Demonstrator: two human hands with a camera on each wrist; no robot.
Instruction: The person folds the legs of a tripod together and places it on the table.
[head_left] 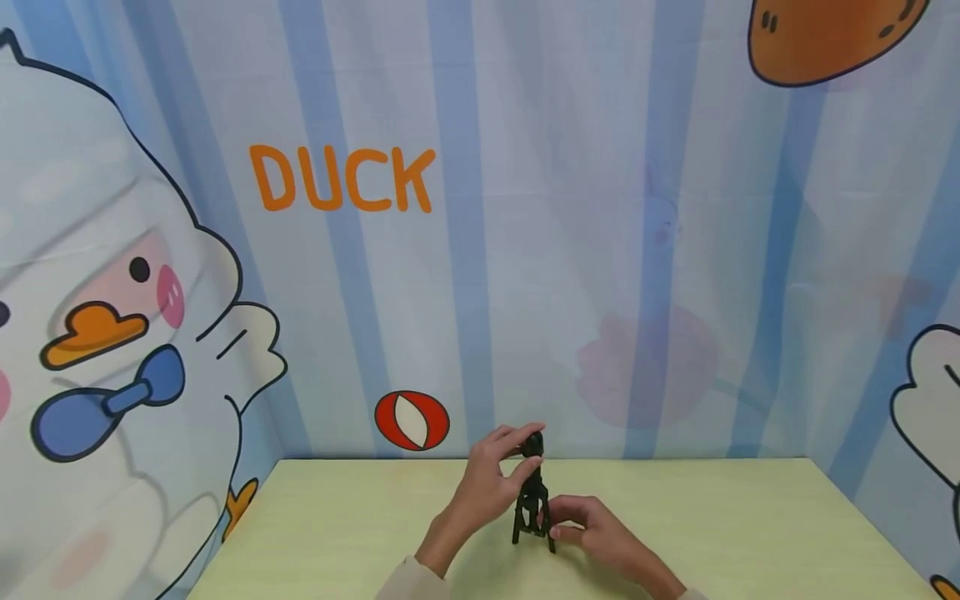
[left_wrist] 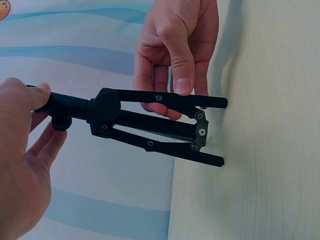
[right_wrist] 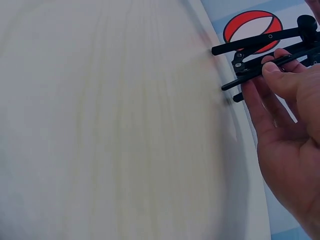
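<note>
A small black tripod (head_left: 532,500) is upright at the table, its legs only partly spread. My left hand (head_left: 486,479) grips its upper end between thumb and fingers; in the left wrist view that hand (left_wrist: 25,155) holds the column near a round knob (left_wrist: 61,123). Lower down, my right hand (head_left: 600,533) pinches one leg (left_wrist: 145,96), thumb on one side and fingers behind, which the right wrist view also shows with the hand (right_wrist: 290,145) close to the leg joints. Whether the feet touch the tabletop is hard to tell.
The pale yellow tabletop (head_left: 360,508) spreads around both hands. Behind it hangs a light blue striped curtain (head_left: 525,250) with a printed duck (head_left: 112,208), orange lettering (head_left: 341,179) and a red ball print (head_left: 392,421).
</note>
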